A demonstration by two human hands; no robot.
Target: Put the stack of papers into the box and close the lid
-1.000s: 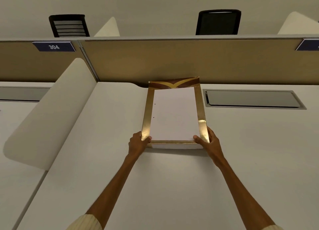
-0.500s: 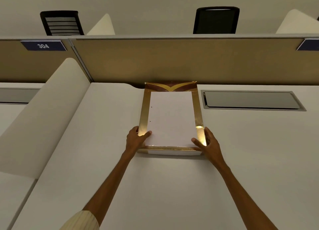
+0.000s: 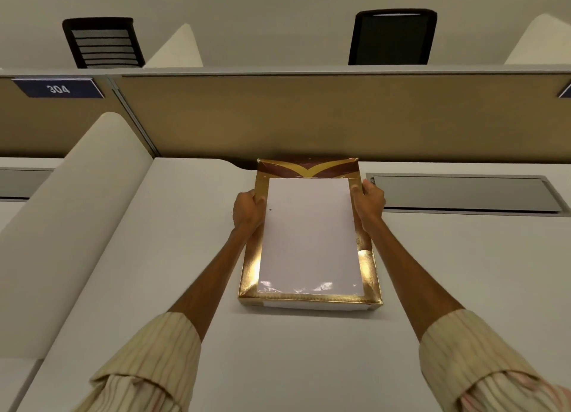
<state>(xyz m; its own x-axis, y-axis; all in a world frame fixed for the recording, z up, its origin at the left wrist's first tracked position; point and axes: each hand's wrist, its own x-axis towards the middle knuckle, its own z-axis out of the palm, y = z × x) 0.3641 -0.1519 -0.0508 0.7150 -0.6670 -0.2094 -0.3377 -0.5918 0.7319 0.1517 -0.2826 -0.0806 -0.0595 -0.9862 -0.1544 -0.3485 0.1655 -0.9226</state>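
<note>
We see a wide white tabletop [image 3: 309, 365] backed by a tan partition [image 3: 309, 115], with a curved white side screen [image 3: 71, 226] to the left and a grey metal hatch [image 3: 463, 192] set into the surface at the right. Two black chairs [image 3: 103, 42] show beyond the partition, and a blue plate [image 3: 58, 88] reads 304.

A gold box [image 3: 248, 272] lies flat in the middle of the tabletop, its long axis running straight away from us, its far end touching or just short of the partition. The brown and gold patterned end points to the partition; the near end faces us. The white stack of papers [image 3: 309, 235] lies inside it, aligned the same way, gold border showing all round.

Our left hand [image 3: 247, 209] is curled round the box's left wall near the far end, thumb on the inner side. Our right hand [image 3: 369, 203] clasps the right wall opposite, likewise. Striped cream sleeves [image 3: 154, 365] are rolled at the forearms.
</note>
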